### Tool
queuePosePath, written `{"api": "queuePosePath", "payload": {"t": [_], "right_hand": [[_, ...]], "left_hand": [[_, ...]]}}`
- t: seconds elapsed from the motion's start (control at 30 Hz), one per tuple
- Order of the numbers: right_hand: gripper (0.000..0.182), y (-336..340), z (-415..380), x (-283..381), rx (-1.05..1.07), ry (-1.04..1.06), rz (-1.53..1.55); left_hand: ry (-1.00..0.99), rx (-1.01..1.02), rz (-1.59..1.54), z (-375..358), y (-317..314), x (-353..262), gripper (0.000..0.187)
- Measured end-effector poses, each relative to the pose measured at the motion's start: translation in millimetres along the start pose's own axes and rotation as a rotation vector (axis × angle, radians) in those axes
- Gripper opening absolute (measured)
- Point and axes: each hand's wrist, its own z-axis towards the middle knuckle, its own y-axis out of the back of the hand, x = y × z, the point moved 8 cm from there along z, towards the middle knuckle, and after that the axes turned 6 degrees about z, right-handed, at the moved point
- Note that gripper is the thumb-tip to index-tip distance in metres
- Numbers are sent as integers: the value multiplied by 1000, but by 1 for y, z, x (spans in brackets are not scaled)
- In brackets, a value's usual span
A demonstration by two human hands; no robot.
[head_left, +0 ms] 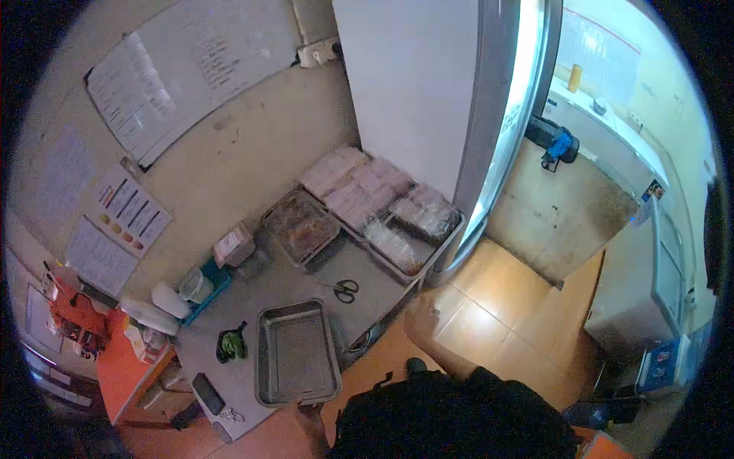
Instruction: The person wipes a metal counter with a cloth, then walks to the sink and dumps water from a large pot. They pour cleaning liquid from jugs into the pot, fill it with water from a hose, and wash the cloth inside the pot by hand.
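Note:
An empty rectangular metal tray (pixel 297 353) lies at the front edge of the grey table (pixel 229 317). My left hand (pixel 310 419) is at its near rim, the fingers closed on the edge. A brownish smear (pixel 430 329) beyond the dark clothing looks like my right hand and forearm blurred by motion; its fingers cannot be made out. Black-handled scissors (pixel 346 291) lie behind the tray to the right. Left of the tray is a green item in a dark net or bag (pixel 231 344). A dark phone-like object (pixel 208 393) rests near the left corner.
Behind are a tray of brownish food (pixel 301 227), wrapped pink packs (pixel 358 183) and another tray of packs (pixel 417 236). A blue basket with containers (pixel 205 294) stands by the wall. An open upright door (pixel 501 122) is at the right, a white appliance (pixel 631 268) farther right.

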Motion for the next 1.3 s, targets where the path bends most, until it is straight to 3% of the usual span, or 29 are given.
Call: {"api": "queuePosePath", "payload": {"t": [0.1, 0.17, 0.2, 0.23, 0.27, 0.4, 0.47, 0.5, 0.53, 0.6, 0.7, 0.8, 0.87, 0.93, 1.0, 1.03, 1.1, 1.17, 1.23, 1.3], "right_hand": [[52, 44, -7, -21, 116, -51, -19], [51, 41, -8, -45, 192, -52, 3], [47, 20, -1, -55, 209, 80, 266], [45, 3, 5, -63, 220, 213, 527], [45, -18, 18, -76, 222, 209, 523], [39, -43, 93, -62, 263, -13, 616], [33, -48, 122, -55, 280, -127, 676], [30, -51, 131, -54, 296, -189, 732], [27, -53, 136, -54, 327, -262, 808], [22, -59, 141, -55, 401, -456, 1043], [16, -53, 125, -60, 498, -743, 1403], [13, 41, 104, 6, 590, -760, 1429], [12, 45, 110, 10, 638, -734, 1409], [10, 14, 108, -29, 606, -825, 1346], [10, 4, 110, -41, 489, -775, 1376], [10, 14, 114, -36, 374, -728, 1404], [16, 30, 112, -27, 360, -682, 1340], [17, 50, 114, -31, 158, -614, 1243], [19, 59, 108, -32, 171, -565, 1191], [19, 74, 109, -42, 43, -460, 1134]], "left_hand": [[107, 4, 48, 0, -26, 16, 46], [330, 34, 93, 0, -45, 26, 49], [13, 18, 28, 1, -64, 12, 47], [22, 14, 34, -7, -79, 15, 47], [-43, -16, 51, -16, -95, 9, 48], [-88, -5, 95, -29, -124, -4, 49], [12, 9, 86, 15, -62, 19, 50], [61, 22, 80, 23, -62, 21, 50], [110, 35, 74, 22, -76, 16, 51], [-63, 40, 227, 11, -103, -17, 46], [-8, 168, 262, 30, -108, -26, 44], [73, 127, 322, 46, -111, -32, 36], [71, 156, 354, 50, -137, -39, 33], [70, 176, 384, 64, -145, -35, 30], [237, 224, 487, 92, -133, -11, 25], [242, 228, 488, 90, -150, -14, 25], [328, 318, 556, 85, -191, -1, 27], [370, 392, 540, 119, -191, 34, 32], [471, 452, 424, 124, -209, 65, 35], [555, 507, 408, 126, -246, 85, 36]]}}
